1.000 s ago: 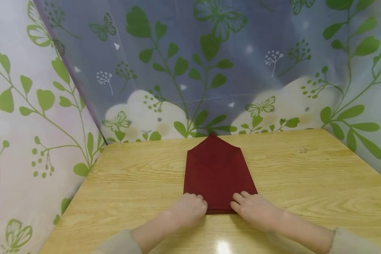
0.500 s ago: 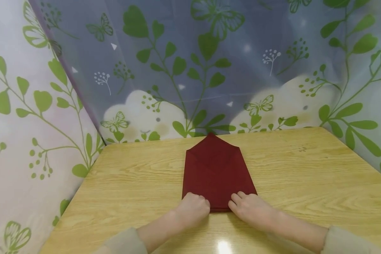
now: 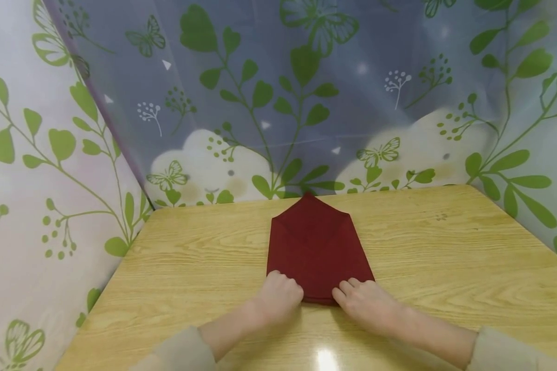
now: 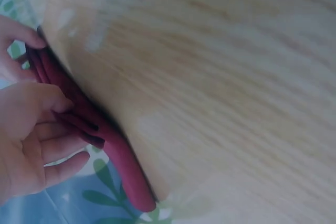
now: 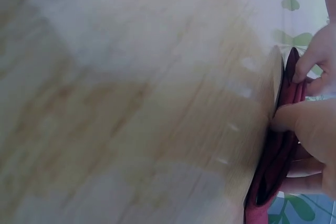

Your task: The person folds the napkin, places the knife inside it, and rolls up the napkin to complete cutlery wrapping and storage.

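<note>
A dark red folded cloth (image 3: 316, 247) lies on the wooden table, its far end pointed and its near edge squared off. My left hand (image 3: 280, 296) grips the near left corner, knuckles up. At the near right corner, my right hand (image 3: 364, 301) pinches the edge, fingers over the top. Several layers of the red cloth (image 4: 79, 100) show along the edge in the left wrist view, with the left thumb on one side and the fingers on the other. In the right wrist view the right hand (image 5: 315, 135) holds the layered edge between thumb and fingers.
The wooden table (image 3: 445, 247) spreads to both sides of the cloth. Behind it stands a backdrop (image 3: 241, 77) printed with leaves and butterflies. Patterned side walls (image 3: 37, 170) border the table. Light-coloured sleeves (image 3: 181, 350) cover the forearms.
The left hand first shifts slightly right along the near edge, then moves back a little and forward. The right hand keeps its hold on the corner. The cloth stays almost in place.
</note>
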Available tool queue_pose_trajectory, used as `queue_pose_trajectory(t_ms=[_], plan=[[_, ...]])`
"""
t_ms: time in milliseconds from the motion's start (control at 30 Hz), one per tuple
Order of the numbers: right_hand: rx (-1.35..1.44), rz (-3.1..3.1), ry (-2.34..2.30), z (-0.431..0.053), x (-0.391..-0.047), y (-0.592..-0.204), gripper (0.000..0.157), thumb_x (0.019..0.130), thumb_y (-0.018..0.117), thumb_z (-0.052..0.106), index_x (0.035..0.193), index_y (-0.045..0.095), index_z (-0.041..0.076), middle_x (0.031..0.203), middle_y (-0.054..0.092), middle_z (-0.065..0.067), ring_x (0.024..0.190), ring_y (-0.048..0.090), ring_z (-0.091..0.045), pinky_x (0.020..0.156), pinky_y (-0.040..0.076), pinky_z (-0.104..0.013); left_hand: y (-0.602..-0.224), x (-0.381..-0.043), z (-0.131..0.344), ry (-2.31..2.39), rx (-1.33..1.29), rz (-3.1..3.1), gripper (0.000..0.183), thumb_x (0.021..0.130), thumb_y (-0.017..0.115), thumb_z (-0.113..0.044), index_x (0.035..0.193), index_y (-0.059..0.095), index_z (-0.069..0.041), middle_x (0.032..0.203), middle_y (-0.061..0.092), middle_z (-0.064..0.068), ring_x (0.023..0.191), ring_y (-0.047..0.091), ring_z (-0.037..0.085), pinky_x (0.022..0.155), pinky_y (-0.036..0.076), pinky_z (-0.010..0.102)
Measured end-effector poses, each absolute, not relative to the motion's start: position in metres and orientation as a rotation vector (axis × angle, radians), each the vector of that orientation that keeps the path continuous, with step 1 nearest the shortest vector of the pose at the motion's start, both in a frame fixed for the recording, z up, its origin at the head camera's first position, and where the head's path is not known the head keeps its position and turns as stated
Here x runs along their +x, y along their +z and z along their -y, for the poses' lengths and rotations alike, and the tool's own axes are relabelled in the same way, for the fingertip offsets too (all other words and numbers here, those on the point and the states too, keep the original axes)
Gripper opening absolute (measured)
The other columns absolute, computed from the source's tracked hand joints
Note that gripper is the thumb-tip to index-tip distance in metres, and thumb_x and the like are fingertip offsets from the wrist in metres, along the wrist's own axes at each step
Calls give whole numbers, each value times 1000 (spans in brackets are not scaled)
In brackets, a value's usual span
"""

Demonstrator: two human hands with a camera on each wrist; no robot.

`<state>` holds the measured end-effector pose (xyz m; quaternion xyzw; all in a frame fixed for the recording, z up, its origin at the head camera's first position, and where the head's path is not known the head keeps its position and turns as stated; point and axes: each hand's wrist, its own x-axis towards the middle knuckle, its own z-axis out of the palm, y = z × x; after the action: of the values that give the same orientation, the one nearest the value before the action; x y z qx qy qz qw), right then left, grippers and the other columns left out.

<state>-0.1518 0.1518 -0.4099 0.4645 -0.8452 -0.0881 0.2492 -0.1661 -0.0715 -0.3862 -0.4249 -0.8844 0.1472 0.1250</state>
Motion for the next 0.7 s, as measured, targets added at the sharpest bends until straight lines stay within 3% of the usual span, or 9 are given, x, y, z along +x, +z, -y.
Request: queue_pose_trajectory(t_ms=[200,433,700], plan=[[1248,2272,-246,-151,-153,-411,15,70,63,3,73,49,9,65,44,0,53,43,-14,39,31,-23,-380,-174,73,321,-1230,2724,40,71,61,-8,50,28,-18,51,19,-9,51,16,9,43,20,23],[1274,2285,-158,-152,-160,-410,23,67,70,3,71,49,11,64,45,2,52,44,-13,40,32,-22,-377,-176,73,260,-1222,2785,41,69,59,-5,51,25,-18,53,16,-8,52,15,10,42,18,22],[1310,2517,74,-156,-169,-399,24,68,62,-9,70,50,12,60,45,5,53,49,-11,44,36,-23,-372,-178,76,117,-1219,2774,40,70,55,0,53,23,-17,56,13,-7,53,13,9,42,14,21]])
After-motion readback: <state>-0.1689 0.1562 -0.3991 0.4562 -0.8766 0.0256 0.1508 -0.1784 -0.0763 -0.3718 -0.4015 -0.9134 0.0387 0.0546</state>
